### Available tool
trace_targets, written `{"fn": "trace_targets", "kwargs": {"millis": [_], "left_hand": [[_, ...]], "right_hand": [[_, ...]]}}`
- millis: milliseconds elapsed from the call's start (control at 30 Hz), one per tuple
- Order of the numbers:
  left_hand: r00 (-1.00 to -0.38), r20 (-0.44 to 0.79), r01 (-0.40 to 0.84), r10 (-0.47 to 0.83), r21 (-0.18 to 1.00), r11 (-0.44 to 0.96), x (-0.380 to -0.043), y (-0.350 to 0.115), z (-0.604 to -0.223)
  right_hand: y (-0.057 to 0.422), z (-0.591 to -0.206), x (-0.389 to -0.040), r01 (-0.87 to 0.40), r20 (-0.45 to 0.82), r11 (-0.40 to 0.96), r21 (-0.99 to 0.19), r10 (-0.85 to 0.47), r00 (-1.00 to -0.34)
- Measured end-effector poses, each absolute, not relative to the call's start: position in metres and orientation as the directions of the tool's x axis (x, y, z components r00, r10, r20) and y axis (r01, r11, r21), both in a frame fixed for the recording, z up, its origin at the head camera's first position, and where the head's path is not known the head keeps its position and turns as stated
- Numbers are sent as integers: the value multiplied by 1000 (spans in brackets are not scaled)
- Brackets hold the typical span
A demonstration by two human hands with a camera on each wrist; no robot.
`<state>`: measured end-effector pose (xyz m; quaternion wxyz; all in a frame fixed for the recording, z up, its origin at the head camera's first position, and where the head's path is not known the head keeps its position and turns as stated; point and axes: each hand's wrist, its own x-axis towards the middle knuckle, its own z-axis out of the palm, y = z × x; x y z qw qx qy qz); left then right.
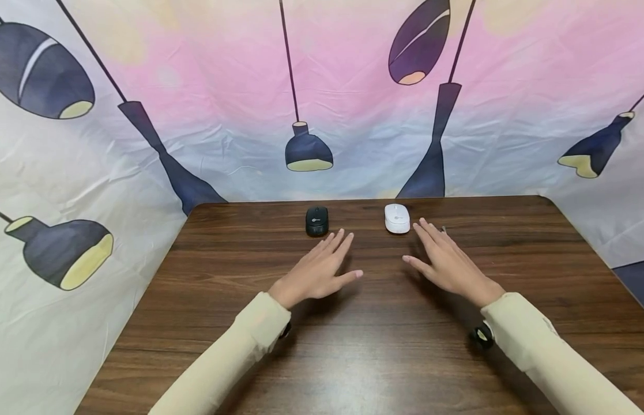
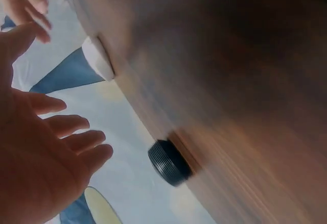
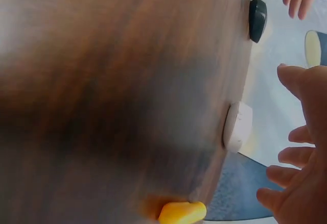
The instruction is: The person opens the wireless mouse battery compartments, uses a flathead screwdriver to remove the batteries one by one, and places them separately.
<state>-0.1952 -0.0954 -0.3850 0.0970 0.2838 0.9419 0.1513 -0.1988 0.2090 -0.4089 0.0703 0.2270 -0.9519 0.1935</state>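
Note:
A black computer mouse [image 1: 317, 221] lies near the far edge of the table, with a white computer mouse [image 1: 396, 218] to its right. My left hand [image 1: 319, 269] hovers over the wood just nearer than the black mouse, fingers spread and holding nothing. Fingers straight, my right hand [image 1: 448, 262] is over the table by the white mouse's near right side, also without anything in its grasp. Below the right hand's fingers in the right wrist view sits a rounded yellow-orange object [image 3: 182, 212]. From the head camera that hand mostly hides it.
The brown wooden table [image 1: 363, 346] has its far edge against a hanging cloth [image 1: 238, 86] printed with lamps. Cloth also hangs along the left and right sides. A dark round piece [image 1: 482, 335] shows under the right cuff.

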Motion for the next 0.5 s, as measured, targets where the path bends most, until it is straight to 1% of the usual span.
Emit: {"fn": "trace_targets", "kwargs": {"millis": [167, 500], "left_hand": [[-824, -81, 483, 560, 415, 771, -219, -77, -382], [-826, -80, 463, 558, 469, 752, -254, -33, -394]], "right_hand": [[200, -409, -221, -406, 154, 813, -418, -377, -913], [194, -419, -258, -292, 45, 810, -509, -314, -948]]}}
